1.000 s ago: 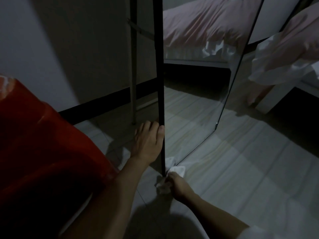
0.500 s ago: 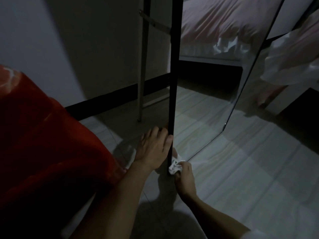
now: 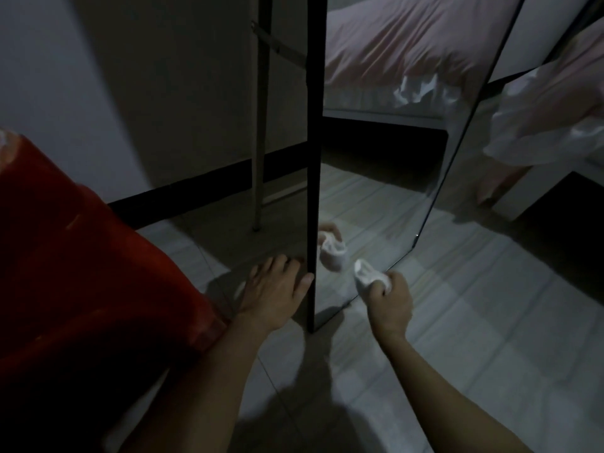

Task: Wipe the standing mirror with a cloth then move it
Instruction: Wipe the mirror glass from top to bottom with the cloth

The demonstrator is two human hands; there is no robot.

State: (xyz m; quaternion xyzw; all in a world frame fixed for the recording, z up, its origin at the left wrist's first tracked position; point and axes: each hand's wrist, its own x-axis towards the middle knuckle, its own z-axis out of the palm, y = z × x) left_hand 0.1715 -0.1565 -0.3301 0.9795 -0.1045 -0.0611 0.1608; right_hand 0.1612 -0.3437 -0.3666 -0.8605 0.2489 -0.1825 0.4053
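The standing mirror (image 3: 385, 178) stands on the tiled floor in a dim room, its thin dark frame edge running down the middle of the view. My left hand (image 3: 277, 289) holds the near frame edge low down, thumb on the front and fingers behind. My right hand (image 3: 389, 302) grips a small crumpled white cloth (image 3: 367, 277) close to the lower part of the glass; I cannot tell whether the cloth touches it. The glass reflects the cloth and a fingertip, the floor and the bed.
A bed (image 3: 555, 103) with pink and white bedding stands at the right, close to the mirror's far edge. The mirror's rear support leg (image 3: 260, 125) reaches the floor near the wall's dark skirting. A red garment (image 3: 81, 273) fills the left foreground.
My right hand has lifted the cloth from the mirror's bottom corner at the floor up and to the right, in front of the lower glass. My left hand stays on the frame edge.
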